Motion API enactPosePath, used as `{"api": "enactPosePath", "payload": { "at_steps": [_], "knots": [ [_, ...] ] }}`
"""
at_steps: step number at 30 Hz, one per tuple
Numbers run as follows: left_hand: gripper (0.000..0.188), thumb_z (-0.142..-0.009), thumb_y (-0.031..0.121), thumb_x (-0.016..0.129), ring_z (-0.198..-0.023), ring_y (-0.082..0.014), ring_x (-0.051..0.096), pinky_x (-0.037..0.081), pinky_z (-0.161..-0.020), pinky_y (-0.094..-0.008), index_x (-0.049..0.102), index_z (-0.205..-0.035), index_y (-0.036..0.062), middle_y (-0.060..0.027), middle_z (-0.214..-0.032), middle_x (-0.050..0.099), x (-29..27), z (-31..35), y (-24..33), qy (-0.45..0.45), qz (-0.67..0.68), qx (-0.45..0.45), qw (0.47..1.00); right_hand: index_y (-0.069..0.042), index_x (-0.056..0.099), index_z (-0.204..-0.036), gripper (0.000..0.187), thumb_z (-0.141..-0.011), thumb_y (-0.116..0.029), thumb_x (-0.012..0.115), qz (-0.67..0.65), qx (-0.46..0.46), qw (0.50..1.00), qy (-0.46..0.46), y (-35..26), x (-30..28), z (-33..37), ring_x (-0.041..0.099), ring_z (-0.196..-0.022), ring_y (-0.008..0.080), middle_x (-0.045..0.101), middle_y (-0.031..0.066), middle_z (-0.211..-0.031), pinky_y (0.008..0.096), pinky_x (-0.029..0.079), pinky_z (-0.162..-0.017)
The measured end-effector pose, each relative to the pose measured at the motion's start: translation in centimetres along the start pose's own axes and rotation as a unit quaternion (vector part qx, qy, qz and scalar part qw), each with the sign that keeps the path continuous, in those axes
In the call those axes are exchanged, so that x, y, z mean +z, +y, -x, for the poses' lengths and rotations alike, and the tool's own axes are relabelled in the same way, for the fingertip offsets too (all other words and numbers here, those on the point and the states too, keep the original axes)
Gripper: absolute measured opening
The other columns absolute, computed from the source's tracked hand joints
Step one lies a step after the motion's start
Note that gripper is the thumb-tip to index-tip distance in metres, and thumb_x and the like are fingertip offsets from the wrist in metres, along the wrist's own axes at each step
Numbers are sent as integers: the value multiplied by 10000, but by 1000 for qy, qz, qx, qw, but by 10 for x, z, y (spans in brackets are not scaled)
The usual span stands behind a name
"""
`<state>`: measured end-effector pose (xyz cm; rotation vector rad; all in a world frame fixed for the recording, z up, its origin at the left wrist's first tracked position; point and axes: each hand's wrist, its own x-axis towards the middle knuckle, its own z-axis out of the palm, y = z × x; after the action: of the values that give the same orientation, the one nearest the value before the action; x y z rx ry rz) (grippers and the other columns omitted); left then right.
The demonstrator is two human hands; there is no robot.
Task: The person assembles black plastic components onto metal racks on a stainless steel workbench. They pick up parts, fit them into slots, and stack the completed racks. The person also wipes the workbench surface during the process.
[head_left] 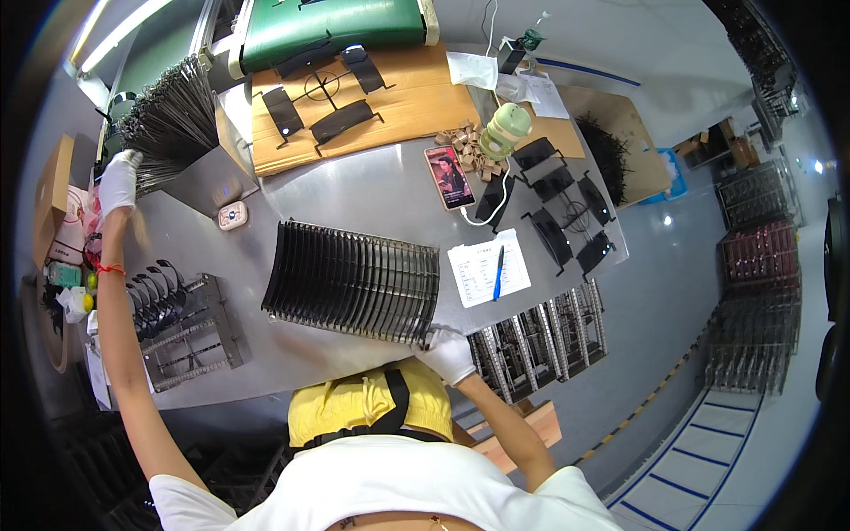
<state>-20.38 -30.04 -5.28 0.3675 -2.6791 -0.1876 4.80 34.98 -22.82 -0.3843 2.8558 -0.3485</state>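
Note:
My left hand, in a white glove, reaches to the far left beside a thick bundle of thin dark metal rods. Its fingers look bent at the rod ends; whatever they hold is too small to make out. The rods fan out of a grey metal bin. My right hand, also gloved, is closed on the near right corner of a metal rack. Rows of curved black lens-like pieces fill that rack, which lies on the steel table before me.
A phone on a cable, a paper sheet and a blue pen lie rightward. Wire frames with dark lens-like pieces rest on cardboard and at the right edge. A smaller rack stands left. A green bottle stands behind.

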Motion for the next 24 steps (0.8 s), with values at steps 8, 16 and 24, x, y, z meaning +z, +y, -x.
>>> {"api": "enactPosePath", "payload": {
  "at_steps": [8, 16, 24],
  "knots": [
    [352, -982, 399, 594, -618, -52, 567, 430, -527, -240, 710, -1087, 83, -14, -789, 658, -87, -11, 51, 112, 401, -104, 903, -91, 632, -628, 479, -785, -536, 716, -23, 29, 987, 154, 0, 15, 27, 635, -538, 267, 620, 79, -602, 381, 539, -529],
    [214, -1026, 212, 508, -665, -148, 597, 507, -632, -298, 670, -1007, 72, -41, -819, 613, -83, 96, 83, 366, 262, -41, 892, -70, 634, -612, 543, -683, -578, 813, 49, 97, 982, 153, 12, 24, 61, 643, -526, 297, 618, 136, -561, 392, 545, -537],
    [242, -1061, 271, 465, -606, -76, 545, 445, -550, -231, 567, -975, 70, -7, -760, 594, 91, 222, 153, -12, 612, -228, 757, -53, 706, -1047, 369, -877, -380, 684, 93, 136, 970, -179, 12, -76, 61, 701, -926, 309, 717, 142, -1007, 390, 565, -845]
  ]
}}
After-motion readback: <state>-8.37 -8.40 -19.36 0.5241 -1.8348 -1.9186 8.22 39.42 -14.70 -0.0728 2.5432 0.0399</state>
